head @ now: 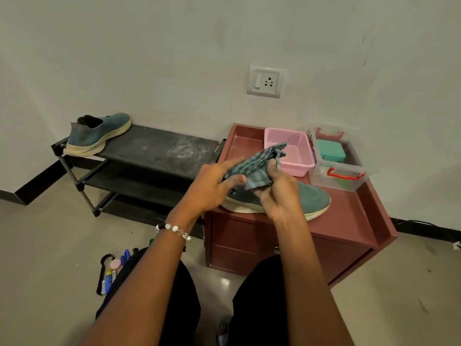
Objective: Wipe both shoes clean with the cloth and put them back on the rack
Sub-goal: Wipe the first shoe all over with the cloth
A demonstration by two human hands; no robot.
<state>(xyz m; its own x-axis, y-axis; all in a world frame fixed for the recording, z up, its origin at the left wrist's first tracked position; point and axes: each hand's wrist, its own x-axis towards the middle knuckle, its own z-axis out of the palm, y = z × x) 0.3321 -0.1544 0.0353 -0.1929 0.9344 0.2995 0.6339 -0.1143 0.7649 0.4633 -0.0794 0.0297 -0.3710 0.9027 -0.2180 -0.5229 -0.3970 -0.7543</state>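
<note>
Holding the cloth [254, 166] between both hands above one shoe [313, 198].

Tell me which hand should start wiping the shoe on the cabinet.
Probably right. The right hand already grips most of the cloth, directly above the shoe. The left hand pinches only the cloth's edge, near the heel end, so it could steady the shoe.

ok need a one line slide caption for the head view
Both hands bunch a blue-grey striped cloth above a teal knit shoe on a maroon cabinet; its mate sits on the black rack.
</note>
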